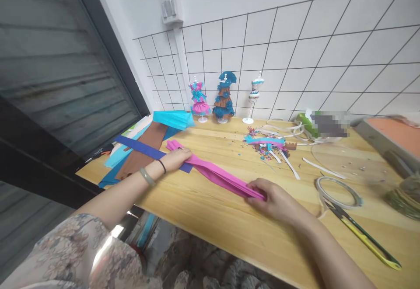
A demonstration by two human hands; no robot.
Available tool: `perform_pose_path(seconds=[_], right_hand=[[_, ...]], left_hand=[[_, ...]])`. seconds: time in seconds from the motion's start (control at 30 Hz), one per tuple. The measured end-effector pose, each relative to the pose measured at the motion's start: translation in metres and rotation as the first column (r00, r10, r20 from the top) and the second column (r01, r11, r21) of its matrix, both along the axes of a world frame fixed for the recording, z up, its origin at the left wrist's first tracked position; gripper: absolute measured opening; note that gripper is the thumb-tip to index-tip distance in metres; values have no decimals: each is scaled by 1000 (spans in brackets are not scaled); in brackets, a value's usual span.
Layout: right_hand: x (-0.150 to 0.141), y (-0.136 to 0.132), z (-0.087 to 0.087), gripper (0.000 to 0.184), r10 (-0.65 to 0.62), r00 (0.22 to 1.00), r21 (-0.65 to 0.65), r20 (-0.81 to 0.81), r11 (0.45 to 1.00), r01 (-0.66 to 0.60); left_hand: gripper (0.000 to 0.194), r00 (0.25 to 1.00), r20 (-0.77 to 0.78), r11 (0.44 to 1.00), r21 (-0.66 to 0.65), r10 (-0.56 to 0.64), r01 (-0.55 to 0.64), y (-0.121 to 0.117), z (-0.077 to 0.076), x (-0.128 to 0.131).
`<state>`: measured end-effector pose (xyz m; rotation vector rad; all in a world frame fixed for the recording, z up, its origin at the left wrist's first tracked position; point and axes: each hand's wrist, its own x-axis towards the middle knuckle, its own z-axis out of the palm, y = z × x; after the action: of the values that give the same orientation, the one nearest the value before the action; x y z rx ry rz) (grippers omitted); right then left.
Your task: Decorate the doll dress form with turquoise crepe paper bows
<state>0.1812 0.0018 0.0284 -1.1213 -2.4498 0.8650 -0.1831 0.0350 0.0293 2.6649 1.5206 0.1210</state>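
A long folded strip of pink crepe paper (219,174) stretches between my two hands just over the wooden table. My left hand (177,158), with a hair tie and a bangle at the wrist, grips it near its far end. At the other end, my right hand (271,195) pinches the strip between thumb and fingers. Beneath my left hand runs a flat dark blue paper strip (141,147). Brown crepe paper (144,149) and a light blue folded piece (173,118) lie stacked to the left.
Three small dress stands, a pink one (199,101), a brown-blue one (223,99) and a mostly white one (254,94), stand by the wall grid. Paper scraps (267,142), a tape roll (339,191) and scissors (364,236) lie rightward. A tray (383,142) borders the right.
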Motion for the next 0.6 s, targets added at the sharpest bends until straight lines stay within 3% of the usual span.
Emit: perform_pose_path(seconds=[0.13,0.27,0.37,0.5,0.6], right_hand=[[-3,-4,5,38,110,994,-105,-15,988,-111],[-6,0,-9,32,-70,997,65,-21,995,72],[-9,3,-19,40,-95,995,129,17,987,92],[-11,3,-23,52,-113,993,121,22,987,109],[-10,6,-26,46,-125,992,162,-12,979,126]], left_hand=[[29,1000,27,1000,-7,8,-8,-9,-7,-8],[26,998,50,999,-9,49,-48,-8,-8,-13],[22,987,72,988,48,140,-144,0,-6,-12],[38,944,130,921,214,302,-324,22,1,-7],[56,911,153,853,320,383,-412,41,4,-6]])
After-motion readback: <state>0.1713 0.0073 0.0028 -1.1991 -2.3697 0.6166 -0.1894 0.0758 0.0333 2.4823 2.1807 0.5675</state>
